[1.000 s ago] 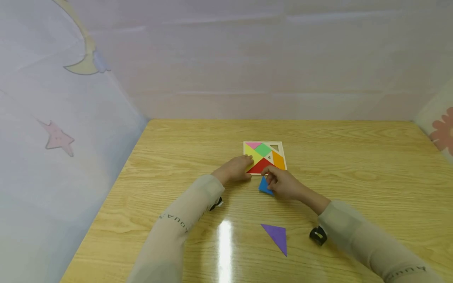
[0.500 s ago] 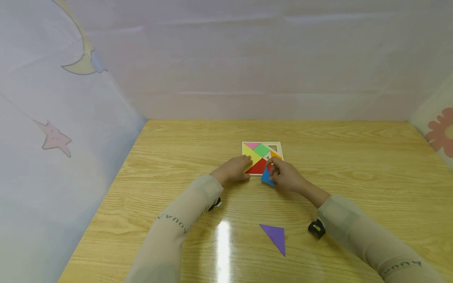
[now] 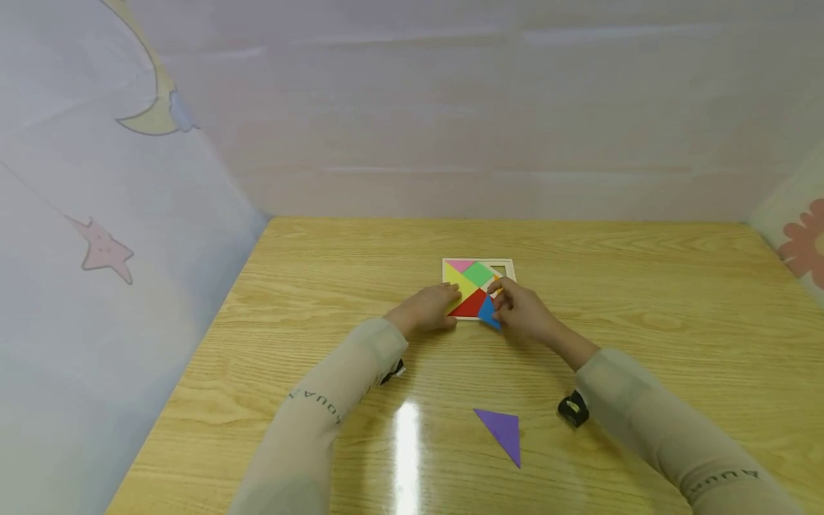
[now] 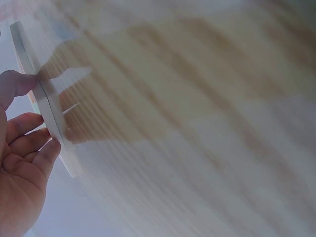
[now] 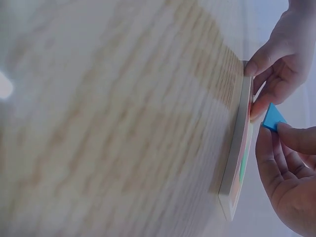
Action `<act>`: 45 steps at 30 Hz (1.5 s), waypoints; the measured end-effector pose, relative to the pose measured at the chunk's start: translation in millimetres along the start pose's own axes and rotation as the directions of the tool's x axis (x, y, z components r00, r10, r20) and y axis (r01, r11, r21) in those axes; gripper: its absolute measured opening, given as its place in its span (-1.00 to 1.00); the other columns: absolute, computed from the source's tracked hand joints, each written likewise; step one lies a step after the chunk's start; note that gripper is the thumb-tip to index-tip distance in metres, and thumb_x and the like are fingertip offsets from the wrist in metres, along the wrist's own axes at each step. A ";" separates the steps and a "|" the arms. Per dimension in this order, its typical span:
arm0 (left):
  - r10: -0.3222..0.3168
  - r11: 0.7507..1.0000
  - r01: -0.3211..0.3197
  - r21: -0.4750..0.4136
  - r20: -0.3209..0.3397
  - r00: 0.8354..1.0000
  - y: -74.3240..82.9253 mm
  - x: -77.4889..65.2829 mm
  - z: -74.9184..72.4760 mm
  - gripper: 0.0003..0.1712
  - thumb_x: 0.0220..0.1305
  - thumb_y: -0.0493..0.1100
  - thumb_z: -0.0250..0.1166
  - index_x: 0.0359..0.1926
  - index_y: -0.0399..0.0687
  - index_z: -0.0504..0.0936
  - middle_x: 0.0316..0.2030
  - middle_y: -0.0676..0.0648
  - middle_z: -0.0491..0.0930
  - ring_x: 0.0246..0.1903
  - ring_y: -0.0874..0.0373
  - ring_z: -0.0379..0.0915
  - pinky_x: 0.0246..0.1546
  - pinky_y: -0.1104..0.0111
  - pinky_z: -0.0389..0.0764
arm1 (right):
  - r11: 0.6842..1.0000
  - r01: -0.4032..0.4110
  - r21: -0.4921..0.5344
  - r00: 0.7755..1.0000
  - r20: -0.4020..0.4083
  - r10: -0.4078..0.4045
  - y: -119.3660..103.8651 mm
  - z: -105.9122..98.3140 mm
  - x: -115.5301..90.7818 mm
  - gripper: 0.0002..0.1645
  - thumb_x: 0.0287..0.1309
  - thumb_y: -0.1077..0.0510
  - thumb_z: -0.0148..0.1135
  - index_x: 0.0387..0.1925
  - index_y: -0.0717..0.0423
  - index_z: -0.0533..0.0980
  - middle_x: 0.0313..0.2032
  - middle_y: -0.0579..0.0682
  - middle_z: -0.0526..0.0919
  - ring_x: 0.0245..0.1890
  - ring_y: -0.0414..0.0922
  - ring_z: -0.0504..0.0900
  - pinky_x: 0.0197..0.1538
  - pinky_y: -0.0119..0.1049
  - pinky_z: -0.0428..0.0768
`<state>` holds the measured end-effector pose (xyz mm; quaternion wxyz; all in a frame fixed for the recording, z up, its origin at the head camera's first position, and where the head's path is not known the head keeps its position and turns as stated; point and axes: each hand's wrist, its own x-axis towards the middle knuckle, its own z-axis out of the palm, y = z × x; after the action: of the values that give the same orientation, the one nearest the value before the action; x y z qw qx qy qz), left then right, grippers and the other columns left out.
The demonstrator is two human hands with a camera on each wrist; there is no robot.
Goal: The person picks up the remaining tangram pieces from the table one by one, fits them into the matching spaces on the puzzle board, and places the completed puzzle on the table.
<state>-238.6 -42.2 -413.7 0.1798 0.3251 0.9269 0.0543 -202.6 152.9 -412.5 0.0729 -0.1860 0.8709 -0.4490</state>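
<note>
A tangram tray [image 3: 510, 267] with a pale wooden rim lies flat on the table. Pink [image 3: 459, 265], yellow [image 3: 454, 277], green [image 3: 478, 274] and red [image 3: 468, 306] pieces sit in it; my right fingers mostly cover the orange one. My left hand [image 3: 423, 307] grips the tray's near left corner, thumb along the near edge and fingertips over the yellow piece. Between thumb and fingers my right hand [image 3: 524, 315] pinches a blue piece [image 5: 272, 118], tilted over the tray's near right corner. In the left wrist view, thumb and fingertips touch the tray's edge [image 4: 49, 109].
A purple triangle [image 3: 505, 433] lies on the wooden table [image 3: 322, 272], nearer to me than the tray. Black wrist straps [image 3: 573, 409] hang below both sleeves. A patterned cloth backdrop [image 3: 412, 129] borders the table at the back and sides.
My right hand has carried the blue piece forward, from in front of the tray to over its near right corner, beside the red piece. My left hand has stayed on the tray.
</note>
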 end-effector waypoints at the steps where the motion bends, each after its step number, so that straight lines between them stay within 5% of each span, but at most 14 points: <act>1: 0.000 1.000 0.000 -0.002 0.000 1.000 -0.2 -0.1 0.2 -0.38 0.15 -0.06 0.09 0.21 -0.18 0.21 0.24 -0.09 0.09 0.23 0.07 -0.10 0.20 0.36 -0.03 | 1.000 0.001 -0.003 1.000 -0.002 -0.001 0.3 -0.1 0.7 -0.64 -0.09 0.50 0.08 -0.17 0.30 0.31 -0.48 0.12 0.45 -0.53 -0.11 0.43 -0.47 -0.39 0.47; 16: -0.019 0.999 0.019 -0.030 0.009 1.000 -3.6 -5.1 1.0 -0.37 0.16 -0.05 0.08 0.23 -0.16 0.18 0.25 -0.07 0.07 0.24 0.09 -0.13 0.20 0.37 -0.04 | 0.996 -0.059 0.073 0.998 -0.001 0.059 1.2 1.4 10.8 -0.65 -0.02 0.51 0.01 -0.14 0.29 0.28 -0.43 0.19 0.40 -0.49 -0.05 0.42 -0.44 -0.31 0.53; 45: -0.007 1.000 0.007 -0.015 0.001 1.000 -2.3 -4.8 -0.1 -0.37 0.16 -0.05 0.08 0.23 -0.16 0.19 0.25 -0.08 0.06 0.24 0.08 -0.13 0.20 0.38 -0.05 | 0.996 -0.087 -0.017 0.994 -0.062 0.086 10.2 -5.9 25.4 -0.62 -0.01 0.47 0.03 -0.08 0.31 0.28 -0.39 0.14 0.42 -0.41 -0.02 0.41 -0.36 -0.29 0.46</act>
<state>-236.5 -47.0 -412.7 0.1826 0.3204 0.9276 0.0603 -230.4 152.8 -416.3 0.0639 -0.1350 0.8844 -0.4421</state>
